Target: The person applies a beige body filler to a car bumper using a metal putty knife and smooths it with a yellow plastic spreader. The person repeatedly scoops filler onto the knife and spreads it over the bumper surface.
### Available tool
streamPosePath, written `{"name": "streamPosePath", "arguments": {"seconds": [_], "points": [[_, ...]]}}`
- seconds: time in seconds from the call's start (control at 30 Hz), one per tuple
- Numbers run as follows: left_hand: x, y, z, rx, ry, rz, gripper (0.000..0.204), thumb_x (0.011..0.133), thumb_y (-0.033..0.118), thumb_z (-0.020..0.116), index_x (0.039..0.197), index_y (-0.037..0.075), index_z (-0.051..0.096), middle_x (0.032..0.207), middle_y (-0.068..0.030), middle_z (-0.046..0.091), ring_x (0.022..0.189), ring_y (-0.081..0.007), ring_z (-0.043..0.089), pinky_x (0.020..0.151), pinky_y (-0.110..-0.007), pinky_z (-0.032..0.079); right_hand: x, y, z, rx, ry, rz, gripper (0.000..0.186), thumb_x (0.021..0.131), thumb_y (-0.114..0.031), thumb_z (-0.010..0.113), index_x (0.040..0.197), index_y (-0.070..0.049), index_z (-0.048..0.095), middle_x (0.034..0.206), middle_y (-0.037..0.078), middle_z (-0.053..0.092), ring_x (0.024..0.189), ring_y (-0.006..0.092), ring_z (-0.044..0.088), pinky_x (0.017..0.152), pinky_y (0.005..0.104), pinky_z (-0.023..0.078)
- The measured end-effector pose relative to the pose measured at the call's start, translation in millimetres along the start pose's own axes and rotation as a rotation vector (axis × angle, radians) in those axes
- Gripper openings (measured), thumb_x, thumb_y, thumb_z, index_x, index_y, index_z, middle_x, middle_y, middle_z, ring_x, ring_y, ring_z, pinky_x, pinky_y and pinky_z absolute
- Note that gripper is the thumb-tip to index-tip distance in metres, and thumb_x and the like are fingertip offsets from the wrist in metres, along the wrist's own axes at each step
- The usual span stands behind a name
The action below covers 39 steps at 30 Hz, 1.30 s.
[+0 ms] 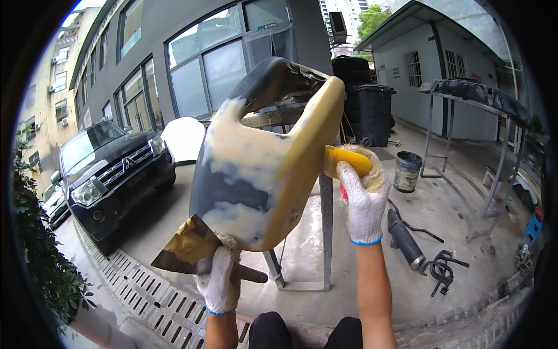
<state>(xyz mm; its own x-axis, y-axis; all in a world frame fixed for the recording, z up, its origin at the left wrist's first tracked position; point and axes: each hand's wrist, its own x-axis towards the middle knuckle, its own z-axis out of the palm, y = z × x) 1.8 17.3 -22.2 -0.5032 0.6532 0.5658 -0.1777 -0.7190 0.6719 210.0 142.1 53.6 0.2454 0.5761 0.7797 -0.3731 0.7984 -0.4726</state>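
Note:
A car bumper (232, 145), dark grey under broad smears of cream and yellow filler, stands tilted on a metal stand (326, 232) in front of me. My left hand (221, 282), in a white knit glove, is closed round the handle of a wide putty knife (189, 247). Yellow-brown putty covers part of its blade, below the bumper's lower left corner. My gloved right hand (366, 200) pinches a yellow plastic spreader (349, 161) at the bumper's right edge. Whether the spreader touches the bumper I cannot tell. Dried putty stains that glove's fingers.
A black car (110, 168) is parked at left, near a slotted drain grate (148, 291). On the right are a stained bucket (408, 171), a dark cylindrical part (405, 241), bent black rods (442, 270) and another rack (450, 134) bearing a dark panel. A wheeled bin (375, 116) stands behind.

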Motion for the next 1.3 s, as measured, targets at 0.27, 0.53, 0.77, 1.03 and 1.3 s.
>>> {"name": "streamPosePath", "arguments": {"seconds": [0.27,0.53,0.77,1.03,1.3], "points": [[-0.5,2.6,7.1,-0.001,0.011,0.053,0.022,0.087,0.016,0.066,0.104,0.003,0.059,0.092,-0.0034,0.057,0.077,-0.0127,0.052,0.067,-0.025,0.044,3.6,12.1,3.4,0.01,-0.001,-0.125,0.023,0.089,0.0,0.066,0.112,0.003,0.064,0.103,0.009,0.069,0.091,0.0122,0.065,0.082,0.0235,0.053],[-0.1,-3.0,5.8,-0.019,0.021,0.072,0.021,0.09,0.014,0.064,0.107,0.004,0.058,0.095,-0.0033,0.057,0.078,-0.0126,0.053,0.066,-0.024,0.045,-1.1,10.2,11.9,-0.083,0.005,-0.15,0.026,0.091,0.003,0.061,0.116,0.006,0.059,0.11,0.012,0.066,0.1,0.0171,0.064,0.092,0.0284,0.053],[0.7,-1.8,8.8,-0.07,-0.011,0.074,0.019,0.09,0.014,0.064,0.105,0.005,0.057,0.091,-0.0036,0.056,0.074,-0.013,0.052,0.06,-0.023,0.043,-7.1,17.5,16.4,-0.038,0.047,-0.146,0.025,0.09,0.002,0.062,0.115,0.005,0.062,0.108,0.01,0.068,0.097,0.0135,0.064,0.088,0.0257,0.051],[2.0,-13.3,-3.1,-0.009,0.026,0.094,0.019,0.09,0.015,0.064,0.103,0.004,0.057,0.091,-0.0045,0.056,0.074,-0.0146,0.055,0.061,-0.026,0.05,-21.0,13.0,22.9,-0.049,0.058,-0.164,0.022,0.09,0.005,0.062,0.111,0.005,0.063,0.107,0.01,0.068,0.097,0.0131,0.064,0.088,0.026,0.051],[1.9,-4.6,5.8,-0.036,-0.024,0.081,0.019,0.09,0.016,0.065,0.103,0.004,0.058,0.091,-0.0046,0.057,0.074,-0.0142,0.056,0.059,-0.024,0.046,-33.2,16.2,23.7,-0.109,0.054,-0.201,0.023,0.089,0.005,0.063,0.112,0.005,0.062,0.107,0.011,0.067,0.099,0.015,0.064,0.089,0.0274,0.051]]}}
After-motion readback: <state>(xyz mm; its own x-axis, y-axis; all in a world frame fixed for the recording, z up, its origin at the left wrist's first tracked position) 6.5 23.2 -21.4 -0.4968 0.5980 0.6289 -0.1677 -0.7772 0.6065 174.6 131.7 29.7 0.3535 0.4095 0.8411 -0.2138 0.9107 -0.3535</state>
